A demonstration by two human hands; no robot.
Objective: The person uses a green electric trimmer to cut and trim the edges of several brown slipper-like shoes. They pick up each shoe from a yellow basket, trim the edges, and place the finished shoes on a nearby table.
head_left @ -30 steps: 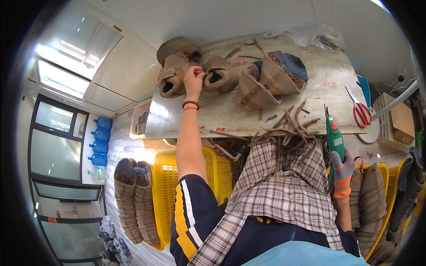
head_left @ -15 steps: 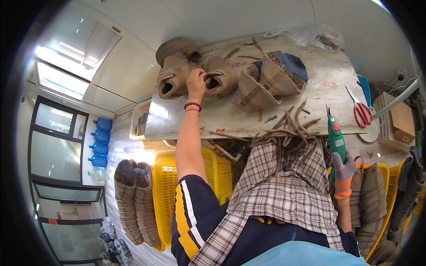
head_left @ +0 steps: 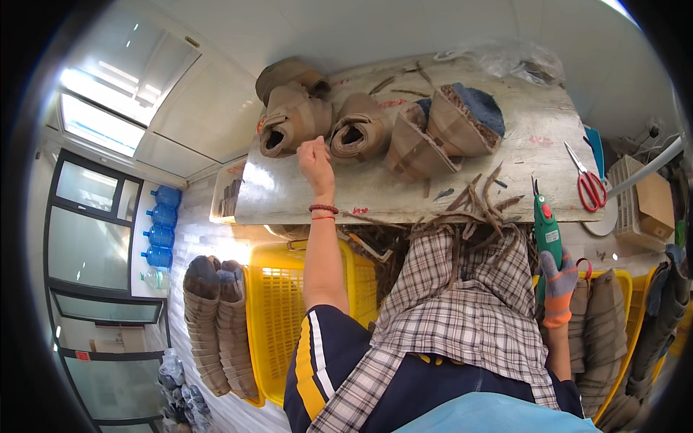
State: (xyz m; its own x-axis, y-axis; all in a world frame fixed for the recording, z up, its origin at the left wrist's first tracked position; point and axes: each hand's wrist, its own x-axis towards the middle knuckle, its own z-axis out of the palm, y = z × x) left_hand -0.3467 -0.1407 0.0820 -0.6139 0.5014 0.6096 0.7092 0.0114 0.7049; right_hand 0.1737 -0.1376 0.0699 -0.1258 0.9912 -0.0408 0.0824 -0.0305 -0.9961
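My left hand (head_left: 315, 164), with beaded and red bracelets at the wrist, is over the table's near side with its fingers curled; whatever they may hold is hidden. Just beyond it sit two rolled brown bundles of nested pieces, a left roll (head_left: 294, 123) and a right roll (head_left: 359, 128), each with a dark hollow end. In a grey and orange glove, my right hand (head_left: 558, 285) grips green electric scissors (head_left: 547, 227) with a red button, narrow blades pointing up. Right of the rolls stand nested brown pieces (head_left: 465, 119) with fuzzy brown and blue lining.
Brown trimmed strips (head_left: 480, 206) lie on the worn table (head_left: 281, 195) and over my checked apron (head_left: 462, 310). Red-handled scissors (head_left: 590, 186) rest at the right edge. A yellow basket (head_left: 278, 325) and stacked brown pieces (head_left: 216, 332) are at left. Clear plastic (head_left: 520, 65) lies at the back.
My left hand has drawn back from between the two rolled bundles toward me. My right hand stays in place with the electric scissors.
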